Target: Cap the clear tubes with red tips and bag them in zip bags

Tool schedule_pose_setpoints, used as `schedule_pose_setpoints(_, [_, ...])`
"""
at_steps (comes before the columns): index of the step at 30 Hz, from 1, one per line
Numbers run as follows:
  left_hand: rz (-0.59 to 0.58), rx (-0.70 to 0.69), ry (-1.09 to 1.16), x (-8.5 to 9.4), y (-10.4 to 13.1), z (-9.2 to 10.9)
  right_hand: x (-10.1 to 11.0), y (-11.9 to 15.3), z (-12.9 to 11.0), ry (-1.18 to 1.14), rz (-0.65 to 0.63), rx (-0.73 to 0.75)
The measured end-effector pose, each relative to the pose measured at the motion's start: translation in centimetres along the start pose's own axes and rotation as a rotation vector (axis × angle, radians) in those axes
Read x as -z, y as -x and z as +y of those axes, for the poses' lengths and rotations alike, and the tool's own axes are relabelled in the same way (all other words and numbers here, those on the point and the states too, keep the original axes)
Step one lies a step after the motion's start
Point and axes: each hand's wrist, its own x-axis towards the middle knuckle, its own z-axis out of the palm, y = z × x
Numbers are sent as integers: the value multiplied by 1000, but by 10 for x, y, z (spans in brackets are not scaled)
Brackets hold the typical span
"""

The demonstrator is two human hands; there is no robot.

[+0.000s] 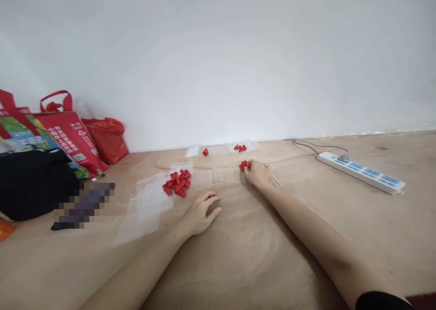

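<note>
My right hand (258, 173) is closed, its fingertips pinching down at a small group of red rubber bulbs (242, 165). The hand partly covers that group. Thin pale sticks or tubes (274, 180) show just right of it, and more of these lie in rows (225, 176) to its left. My left hand (203, 213) rests on the wooden surface with thumb and fingers apart, holding nothing. A larger pile of red rubber bulbs (177, 182) lies beyond and left of it, on clear plastic bags (146, 210).
Near the wall, clear bags (218, 150) hold further red pieces. A white power strip (361, 172) with a plugged-in cord lies at right. Red shopping bags (73, 137), a black cloth item (36, 182) and a blurred dark object (85, 205) are at left.
</note>
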Motion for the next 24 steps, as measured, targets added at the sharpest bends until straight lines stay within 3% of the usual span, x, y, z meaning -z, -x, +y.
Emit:
schedule_pose_setpoints(4, [95, 42, -115, 1, -3, -5, -1, 4, -21, 59, -28, 74])
schedule_pose_setpoints(8, [306, 232, -414, 17, -6, -23, -3, 4, -36, 125, -172, 9])
schedule_pose_setpoints(10, [349, 332, -539, 28, -6, -34, -4, 2, -39, 133, -217, -16])
schedule_pose_setpoints(15, [289, 510, -639, 45, -1, -52, -5, -2, -40, 132, -236, -26])
schedule_pose_setpoints(20, [177, 576, -590, 49, 2, -54, -6, -2, -41, 122, -231, -19])
schedule_pose_setpoints(24, [151, 617, -546, 51, 2, -54, -2, 1, -41, 110, -211, 12])
